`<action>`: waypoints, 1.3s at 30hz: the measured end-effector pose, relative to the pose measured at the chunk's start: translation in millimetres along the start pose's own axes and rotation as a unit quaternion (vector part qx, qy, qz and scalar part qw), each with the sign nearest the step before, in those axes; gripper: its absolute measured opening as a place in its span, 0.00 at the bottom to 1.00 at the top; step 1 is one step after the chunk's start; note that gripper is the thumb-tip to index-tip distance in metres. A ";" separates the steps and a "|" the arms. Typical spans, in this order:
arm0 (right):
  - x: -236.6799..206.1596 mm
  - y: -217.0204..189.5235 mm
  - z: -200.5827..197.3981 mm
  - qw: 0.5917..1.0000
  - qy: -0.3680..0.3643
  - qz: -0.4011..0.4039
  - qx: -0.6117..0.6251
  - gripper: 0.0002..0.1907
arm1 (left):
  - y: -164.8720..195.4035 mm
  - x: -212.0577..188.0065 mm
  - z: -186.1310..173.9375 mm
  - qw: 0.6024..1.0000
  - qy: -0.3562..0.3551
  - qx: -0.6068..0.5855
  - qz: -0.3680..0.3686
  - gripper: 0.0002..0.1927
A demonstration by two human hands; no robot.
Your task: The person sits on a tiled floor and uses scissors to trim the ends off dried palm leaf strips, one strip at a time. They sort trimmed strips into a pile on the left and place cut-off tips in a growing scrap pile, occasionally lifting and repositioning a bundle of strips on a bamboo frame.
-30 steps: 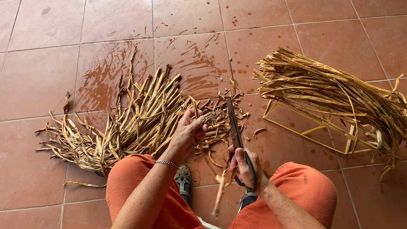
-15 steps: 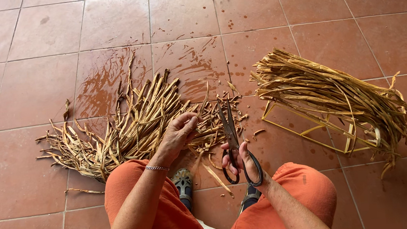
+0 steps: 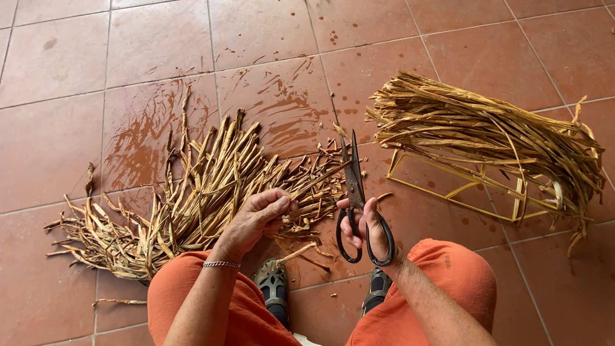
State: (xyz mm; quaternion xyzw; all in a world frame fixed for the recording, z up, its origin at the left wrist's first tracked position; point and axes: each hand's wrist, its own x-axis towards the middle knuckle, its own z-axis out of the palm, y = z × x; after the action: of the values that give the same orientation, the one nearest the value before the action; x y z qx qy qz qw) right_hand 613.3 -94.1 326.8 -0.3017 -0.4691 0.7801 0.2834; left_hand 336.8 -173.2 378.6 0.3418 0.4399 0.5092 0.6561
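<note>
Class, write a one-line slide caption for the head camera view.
Left hand pinches a dried leaf strip while right hand holds black scissors to it.

The person wears loose orange trousers [image 3: 247,327] of soft, creased cloth that cover both knees and thighs. Both forearms are bare, with no sleeves in view. A thin silver chain bracelet [image 3: 221,264] circles the wrist of the left hand [image 3: 252,222]. The right hand [image 3: 368,227] wears no ring or band that shows. On the feet are dark grey sandals [image 3: 273,283] with strapped uppers, showing between the knees.
</note>
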 end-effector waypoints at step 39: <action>-55.9 -129.8 -106.0 0.893 0.380 -0.241 0.003 0.23 | -124.8 74.1 12.2 0.826 -0.052 0.560 -0.049 0.13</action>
State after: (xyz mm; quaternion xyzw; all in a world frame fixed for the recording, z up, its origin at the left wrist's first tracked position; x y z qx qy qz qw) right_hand 748.8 -23.3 415.4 -0.4516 -0.3814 0.5155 0.6203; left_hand 400.9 -132.4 254.4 0.6543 0.6311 0.1245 0.3977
